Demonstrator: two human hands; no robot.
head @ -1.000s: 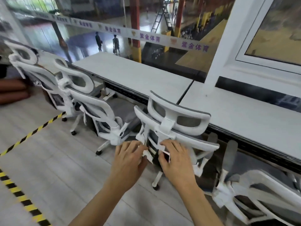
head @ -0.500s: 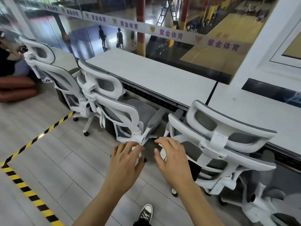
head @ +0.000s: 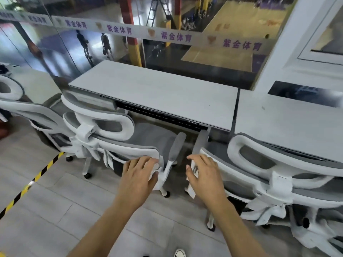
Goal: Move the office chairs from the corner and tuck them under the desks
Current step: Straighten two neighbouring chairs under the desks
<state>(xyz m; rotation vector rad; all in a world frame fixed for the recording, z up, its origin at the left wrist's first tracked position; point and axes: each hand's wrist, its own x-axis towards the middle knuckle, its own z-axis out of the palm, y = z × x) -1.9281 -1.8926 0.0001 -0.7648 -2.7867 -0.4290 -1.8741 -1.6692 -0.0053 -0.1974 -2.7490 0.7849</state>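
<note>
Three white-framed office chairs with grey mesh stand along the desks. The middle chair (head: pixel 115 127) faces the left desk (head: pixel 157 93), its seat partly under the desk edge. The right chair (head: pixel 259 158) stands at the right desk (head: pixel 289 125). A third chair (head: pixel 20 106) is at the far left. My left hand (head: pixel 139 175) has straight, spread fingers lying on the right end of the middle chair's backrest. My right hand (head: pixel 204 175), fingers relaxed, touches the left edge of the right chair's backrest. Neither hand is curled round anything.
Behind the desks a glass wall (head: pixel 167 52) with a printed white band overlooks a sports hall. Yellow-black tape (head: pixel 37 179) runs across the grey floor at left. Part of another chair's base (head: pixel 315 236) lies at lower right. My shoe (head: pixel 179 254) shows at the bottom.
The view has swung left. Both hands have come off the back of the chair that is now on the right and spread apart, the left onto the middle chair.
</note>
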